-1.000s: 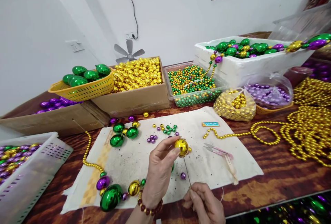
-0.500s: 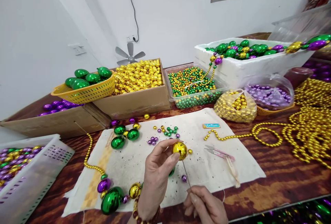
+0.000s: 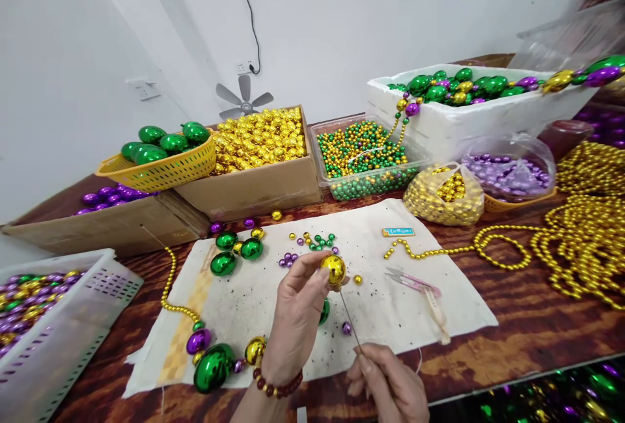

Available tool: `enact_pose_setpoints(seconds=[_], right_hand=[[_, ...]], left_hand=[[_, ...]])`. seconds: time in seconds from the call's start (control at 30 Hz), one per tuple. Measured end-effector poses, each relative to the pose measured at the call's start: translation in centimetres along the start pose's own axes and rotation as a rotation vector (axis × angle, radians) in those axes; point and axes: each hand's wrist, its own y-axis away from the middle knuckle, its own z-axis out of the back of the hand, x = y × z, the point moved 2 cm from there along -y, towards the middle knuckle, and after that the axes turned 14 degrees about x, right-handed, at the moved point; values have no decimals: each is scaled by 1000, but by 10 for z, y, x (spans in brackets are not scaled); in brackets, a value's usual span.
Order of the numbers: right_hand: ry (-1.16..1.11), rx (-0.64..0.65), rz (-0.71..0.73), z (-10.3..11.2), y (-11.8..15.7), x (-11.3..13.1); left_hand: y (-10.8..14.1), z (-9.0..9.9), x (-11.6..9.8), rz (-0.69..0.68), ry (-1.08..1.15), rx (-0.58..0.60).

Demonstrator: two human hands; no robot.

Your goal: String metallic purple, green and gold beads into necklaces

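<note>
The left hand (image 3: 295,312) is holding a gold ball (image 3: 333,269) above the cloth (image 3: 254,312), its thumb and fingers clamping on it. The ball is sitting at the fingertips, with the thumb tip pressing its near left side and the other fingers reaching round behind, where their contact is hidden. The right hand (image 3: 388,381) is hovering over the cloth's near edge, its thumb and forefinger pinching together on a thin needle (image 3: 350,317). The needle is slanting up and leftward to the ball's underside; whether its tip is entering the ball, I cannot tell.

A beaded strand (image 3: 213,368) is lying along the cloth's near left part, running behind the left wrist, which is wearing a bracelet (image 3: 277,389). A small gold bead (image 3: 358,279) and a purple bead (image 3: 346,328) are resting around the cloth's middle, while pink-handled snips (image 3: 415,281) are lying on its right part. Beyond the cloth's far edge, a clear bin (image 3: 368,182) is holding many small beads.
</note>
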Motion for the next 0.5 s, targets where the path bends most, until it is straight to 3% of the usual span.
enact_pose_setpoints(seconds=[0.23,0.5], right_hand=[[-80,125,-51,2,-2,-1],[-182,166,-61,-1,-15,-3]], left_hand=[[1,3,3,-11,16,-13],[11,1,-2,-38,-186,-30]])
